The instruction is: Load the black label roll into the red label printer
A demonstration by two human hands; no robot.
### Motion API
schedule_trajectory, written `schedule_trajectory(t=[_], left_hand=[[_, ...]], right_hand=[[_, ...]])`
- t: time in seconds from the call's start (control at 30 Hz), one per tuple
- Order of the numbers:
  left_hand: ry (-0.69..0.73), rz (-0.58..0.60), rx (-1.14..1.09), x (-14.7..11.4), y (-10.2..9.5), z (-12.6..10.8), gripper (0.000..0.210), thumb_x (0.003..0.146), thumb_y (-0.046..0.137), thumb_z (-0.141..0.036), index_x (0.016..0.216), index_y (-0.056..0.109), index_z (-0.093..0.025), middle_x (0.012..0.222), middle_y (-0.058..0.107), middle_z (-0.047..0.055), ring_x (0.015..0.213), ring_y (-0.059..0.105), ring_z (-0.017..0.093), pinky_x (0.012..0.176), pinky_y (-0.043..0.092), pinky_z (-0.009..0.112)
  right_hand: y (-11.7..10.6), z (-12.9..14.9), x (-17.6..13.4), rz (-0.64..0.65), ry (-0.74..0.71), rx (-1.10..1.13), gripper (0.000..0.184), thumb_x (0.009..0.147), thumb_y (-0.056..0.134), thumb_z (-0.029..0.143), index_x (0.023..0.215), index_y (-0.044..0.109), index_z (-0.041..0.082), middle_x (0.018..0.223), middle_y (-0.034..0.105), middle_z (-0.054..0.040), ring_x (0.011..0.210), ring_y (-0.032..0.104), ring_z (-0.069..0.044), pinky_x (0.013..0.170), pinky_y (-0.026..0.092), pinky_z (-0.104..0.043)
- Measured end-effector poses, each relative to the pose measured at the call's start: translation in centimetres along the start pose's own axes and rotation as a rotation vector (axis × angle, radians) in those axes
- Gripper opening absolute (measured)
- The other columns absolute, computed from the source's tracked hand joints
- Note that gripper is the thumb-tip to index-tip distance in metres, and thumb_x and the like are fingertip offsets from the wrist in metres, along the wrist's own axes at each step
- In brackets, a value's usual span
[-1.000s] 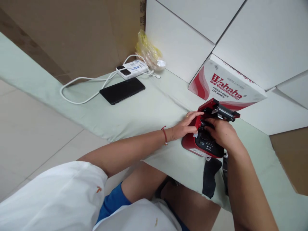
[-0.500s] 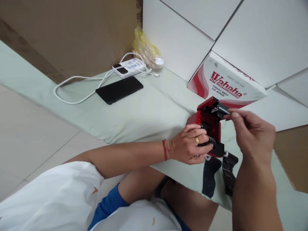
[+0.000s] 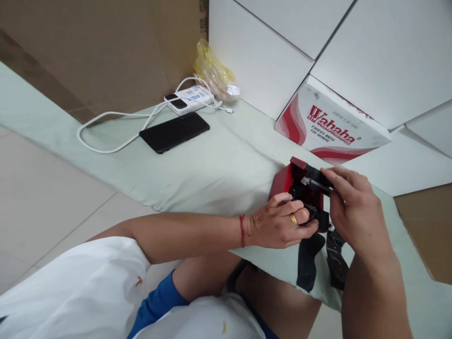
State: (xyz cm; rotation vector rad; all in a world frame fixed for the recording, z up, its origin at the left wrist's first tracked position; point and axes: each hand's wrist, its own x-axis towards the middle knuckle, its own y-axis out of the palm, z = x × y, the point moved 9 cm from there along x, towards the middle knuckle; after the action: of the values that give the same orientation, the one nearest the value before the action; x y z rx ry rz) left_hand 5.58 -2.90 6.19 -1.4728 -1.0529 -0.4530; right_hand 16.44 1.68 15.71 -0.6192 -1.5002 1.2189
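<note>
My only view comes from the wearer's head, facing forward and down over the lap (image 3: 278,294) to the near left hand (image 3: 282,222) and right hand (image 3: 356,207), with white panels (image 3: 268,47) farther off.

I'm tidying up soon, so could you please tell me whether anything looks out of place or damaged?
Nothing looks clearly damaged or spilled. Only the cable seems untidy, sprawling in a loose loop beside the phone.
</note>
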Motion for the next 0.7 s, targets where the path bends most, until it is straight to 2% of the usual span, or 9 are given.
schedule_trajectory(t=[0.13, 0.3, 0.37, 0.43, 0.5, 0.57, 0.63, 0.7], left_hand=[[-0.021, -0.011, -0.041, 0.0, 0.1, 0.1, 0.031, 0.096, 0.065, -0.027, 0.126, 0.071, -0.034, 0.114, 0.076, 0.002, 0.121, 0.061, 0.022, 0.111, 0.033, 0.041], [-0.024, 0.008, -0.069, -0.3, 0.7, 0.1, 0.033, 0.096, 0.064, -0.028, 0.128, 0.07, -0.036, 0.111, 0.074, 0.001, 0.119, 0.06, 0.022, 0.108, 0.035, 0.041], [-0.001, -0.035, -0.07, -0.4, 0.2, 0.0, 0.037, 0.094, 0.063, -0.029, 0.13, 0.07, -0.034, 0.108, 0.072, 0.002, 0.115, 0.06, 0.023, 0.107, 0.037, 0.043], [-0.01, -0.134, -0.118, -0.5, -1.2, 0.7, 0.043, 0.092, 0.062, -0.031, 0.135, 0.068, -0.031, 0.108, 0.069, 0.005, 0.112, 0.059, 0.024, 0.106, 0.04, 0.045], [-0.127, -0.211, -0.228, -0.3, -2.3, 3.0, 0.053, 0.091, 0.06, -0.034, 0.144, 0.062, -0.027, 0.116, 0.065, 0.008, 0.114, 0.058, 0.027, 0.108, 0.041, 0.048], [-0.36, -0.197, -0.388, -0.2, -2.1, 6.6, 0.062, 0.091, 0.06, -0.037, 0.152, 0.054, -0.026, 0.131, 0.06, 0.011, 0.125, 0.055, 0.03, 0.115, 0.04, 0.053], [-0.548, -0.165, -0.612, -0.3, -1.0, 9.7, 0.078, 0.086, 0.064, -0.037, 0.16, 0.044, -0.027, 0.151, 0.05, 0.014, 0.145, 0.044, 0.035, 0.128, 0.031, 0.057], [-0.621, -0.105, -0.867, -0.2, 0.8, 11.1, 0.099, 0.077, 0.069, -0.036, 0.168, 0.029, -0.032, 0.169, 0.037, 0.011, 0.16, 0.03, 0.036, 0.135, 0.02, 0.058]], right_hand=[[1.2, 0.6, -2.5, 0.107, -0.058, 0.026, 0.06, 0.089, 0.044, 0.003, 0.132, 0.076, 0.029, 0.126, 0.075, -0.0086, 0.112, 0.068, -0.028, 0.094, 0.06, -0.045], [2.9, 0.6, -4.3, 0.182, -0.036, 0.06, 0.066, 0.084, 0.048, 0.001, 0.138, 0.075, 0.027, 0.124, 0.076, -0.0076, 0.108, 0.067, -0.026, 0.086, 0.06, -0.04], [3.0, 0.5, -4.4, 0.183, -0.005, 0.058, 0.065, 0.084, 0.05, 0.002, 0.138, 0.076, 0.027, 0.12, 0.078, -0.0069, 0.103, 0.067, -0.026, 0.083, 0.06, -0.039], [3.1, 0.5, -4.3, 0.185, 0.022, 0.064, 0.065, 0.084, 0.049, 0.001, 0.136, 0.077, 0.028, 0.117, 0.079, -0.0058, 0.101, 0.068, -0.025, 0.082, 0.061, -0.039], [2.9, 0.5, -4.5, 0.142, 0.041, 0.09, 0.067, 0.083, 0.045, -0.002, 0.132, 0.079, 0.029, 0.118, 0.08, -0.0049, 0.103, 0.07, -0.025, 0.087, 0.062, -0.04], [2.3, 0.8, -5.1, 0.052, 0.032, 0.142, 0.069, 0.083, 0.042, -0.004, 0.13, 0.079, 0.03, 0.123, 0.08, -0.0047, 0.11, 0.071, -0.024, 0.094, 0.063, -0.043], [1.7, 1.7, -6.4, -0.036, -0.01, 0.206, 0.068, 0.086, 0.04, -0.005, 0.13, 0.078, 0.031, 0.126, 0.079, -0.0055, 0.116, 0.072, -0.024, 0.1, 0.062, -0.047], [1.4, 2.7, -8.0, -0.079, -0.052, 0.242, 0.069, 0.09, 0.04, -0.005, 0.137, 0.074, 0.033, 0.128, 0.079, -0.0059, 0.12, 0.073, -0.025, 0.103, 0.061, -0.05]])
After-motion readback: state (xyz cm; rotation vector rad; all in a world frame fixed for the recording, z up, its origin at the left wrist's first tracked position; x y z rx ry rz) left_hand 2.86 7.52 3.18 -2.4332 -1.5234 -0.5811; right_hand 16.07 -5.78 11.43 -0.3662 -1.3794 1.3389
